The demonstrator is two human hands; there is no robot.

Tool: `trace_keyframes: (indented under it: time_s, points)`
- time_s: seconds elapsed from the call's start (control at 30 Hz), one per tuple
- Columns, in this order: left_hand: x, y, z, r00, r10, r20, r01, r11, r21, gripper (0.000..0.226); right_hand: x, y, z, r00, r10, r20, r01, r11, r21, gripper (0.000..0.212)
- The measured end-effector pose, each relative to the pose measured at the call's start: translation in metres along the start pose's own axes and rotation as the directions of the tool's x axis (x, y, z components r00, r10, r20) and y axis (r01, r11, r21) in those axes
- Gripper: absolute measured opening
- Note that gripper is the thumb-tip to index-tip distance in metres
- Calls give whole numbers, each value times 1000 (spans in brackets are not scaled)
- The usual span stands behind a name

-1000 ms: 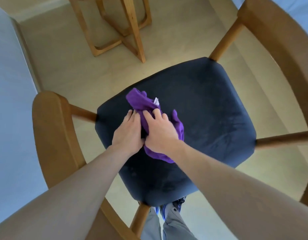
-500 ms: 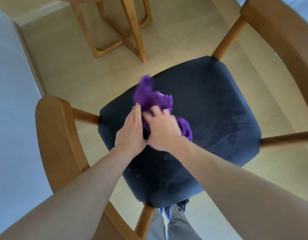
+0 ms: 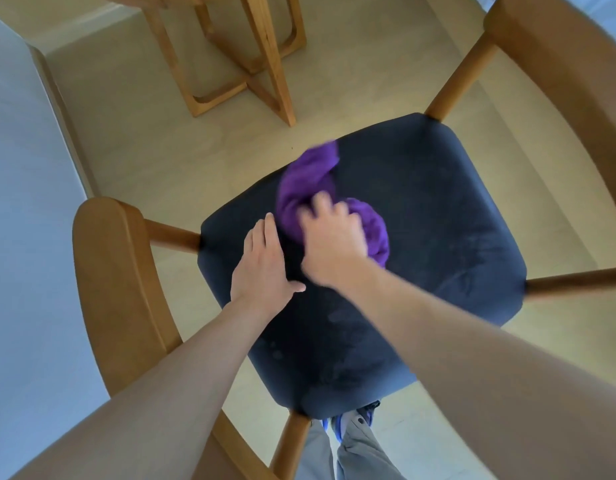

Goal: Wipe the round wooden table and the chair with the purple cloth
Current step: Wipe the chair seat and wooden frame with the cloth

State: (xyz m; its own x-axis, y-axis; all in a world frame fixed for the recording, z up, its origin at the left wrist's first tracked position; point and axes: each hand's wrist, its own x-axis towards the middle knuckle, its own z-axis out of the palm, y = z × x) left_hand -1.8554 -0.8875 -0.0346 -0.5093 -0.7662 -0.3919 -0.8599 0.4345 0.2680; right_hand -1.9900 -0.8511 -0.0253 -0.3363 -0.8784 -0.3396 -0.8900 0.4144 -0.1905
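Here both forearms reach down from the lower edge of the view onto the dark navy seat [image 3: 421, 244] of the wooden chair [image 3: 116, 271]. The left hand [image 3: 263, 263] lies flat on the seat's left part, fingers straight and together, thumb spread toward the other wrist, holding nothing. The right hand [image 3: 331, 233] sits just beside it, toward the seat's middle, its fingers curled over the purple cloth [image 3: 306, 178] and gripping it; motion blur smears the hand, so the separate fingers are hard to make out. The cloth is bunched on the seat, one lobe running past the fingertips toward the seat's far edge, another bulging out on the hand's right side; the part under the palm is hidden. The chair's curved wooden armrests frame the seat on either side, the right one cut off by the picture edge. Beyond the seat's far edge stand the legs of the wooden table [image 3: 265, 57], its top almost wholly out of view. Below the seat's near corner, grey trousers and a blue shoe peep out.
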Motion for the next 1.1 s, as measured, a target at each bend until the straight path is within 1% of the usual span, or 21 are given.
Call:
trace_keyframes:
  time_s: [0.03, 0.07, 0.1, 0.13, 0.2, 0.27, 0.3, 0.37, 0.43, 0.5, 0.6, 0.67, 0.73, 0.77, 0.8, 0.83, 0.87, 0.9, 0.93, 1.03, 1.1]
  points:
    - [-1, 0, 0, 999, 17, -49, -16, 1000, 7, 107, -10, -13, 9, 992, -125, 14, 124, 992, 14, 81]
    - [-2, 1, 0, 996, 24, -83, -23, 999, 24, 96, -15, -17, 16, 981, -191, 27, 191, 981, 33, 81]
    - [-2, 2, -1, 995, 28, -93, -24, 999, 36, 94, -13, -10, 18, 975, -222, 31, 220, 974, 62, 82]
    - [-2, 2, -1, 997, 31, -77, -28, 999, 40, 100, -8, 3, 16, 967, -252, 41, 250, 967, 48, 85]
    - [0, 5, -2, 997, 67, -32, -64, 995, 72, 112, 1, 32, 8, 942, -333, 42, 335, 937, -96, 88]
    - [2, 10, -3, 984, 177, 27, -179, 969, 169, 115, 9, 66, -2, 940, -337, 49, 340, 918, -204, 87]
    - [5, 14, -3, 968, 240, 73, -250, 946, 207, 115, 11, 83, -8, 956, -289, 42, 291, 930, -225, 85]
    - [13, 27, -5, 933, 311, 179, -346, 912, 220, 114, 14, 118, -22, 996, -90, -9, 87, 979, -184, 74]
    - [28, 46, -8, 923, 308, 231, -355, 914, 197, 114, 18, 154, -36, 978, 199, -63, -197, 980, 31, 52]
    - [46, 71, -11, 926, 293, 239, -338, 925, 176, 118, 22, 187, -46, 878, 478, -17, -460, 853, 248, 36]
    - [72, 108, -17, 910, 292, 296, -352, 919, 175, 133, 27, 219, -54, 701, 710, 69, -657, 604, 452, 53]
    - [84, 126, -14, 892, 285, 350, -364, 914, 182, 141, 33, 225, -60, 603, 789, 120, -654, 403, 640, 59]
    - [87, 139, -5, 879, 262, 399, -367, 905, 213, 144, 40, 214, -66, 581, 805, 123, -549, 276, 789, 61]
    - [86, 145, 1, 878, 245, 412, -364, 899, 242, 145, 41, 203, -67, 612, 784, 104, -507, 288, 812, 63]
    - [84, 148, 6, 881, 227, 416, -356, 896, 265, 145, 40, 189, -65, 674, 736, 60, -484, 379, 788, 63]
    - [83, 150, 10, 885, 210, 417, -342, 899, 274, 144, 35, 176, -58, 769, 639, -4, -451, 548, 704, 62]
    - [83, 150, 12, 886, 200, 418, -333, 903, 273, 142, 27, 164, -47, 871, 489, -42, -389, 740, 548, 62]
    - [83, 148, 13, 884, 203, 420, -336, 902, 271, 138, 16, 153, -36, 943, 330, -43, -291, 881, 373, 65]
    - [84, 146, 13, 881, 212, 423, -347, 897, 274, 132, 5, 146, -29, 980, 196, -25, -185, 955, 233, 69]
    - [85, 140, 14, 878, 225, 422, -366, 884, 291, 126, 0, 164, -29, 998, -67, 20, 67, 998, 13, 78]
    - [85, 141, 14, 881, 212, 423, -353, 890, 288, 132, 15, 190, -43, 996, -84, 22, 86, 987, -137, 74]
